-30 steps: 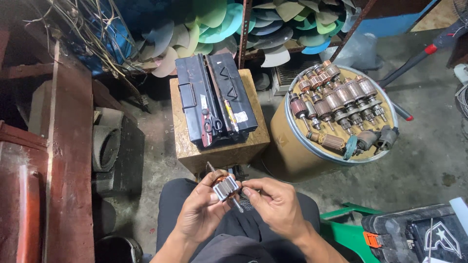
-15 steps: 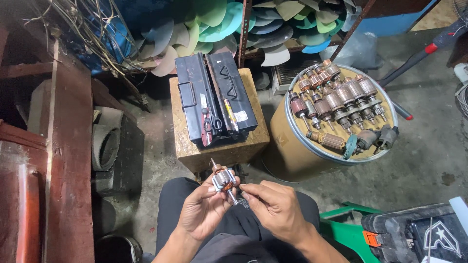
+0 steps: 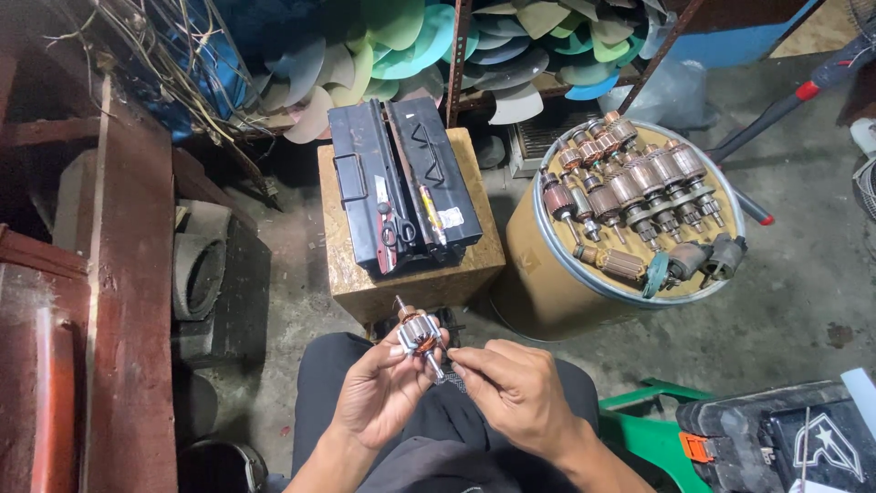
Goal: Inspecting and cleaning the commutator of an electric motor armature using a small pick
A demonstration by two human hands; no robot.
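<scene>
Over my lap, my left hand grips a small motor armature with copper windings and a steel shaft, held tilted. The fingertips of my right hand pinch at the lower end of its shaft. Just beyond it stands a wooden box that carries a black metal toolbox, with scissors lying on the toolbox.
A tan drum at the right is topped with several more armatures. Coloured fan blades are piled at the back. Red metal furniture lines the left. A green stool and a black case sit at the lower right.
The armature has been turned from roughly level to more upright and raised slightly. My right fingers slid to the lower end of the shaft.
</scene>
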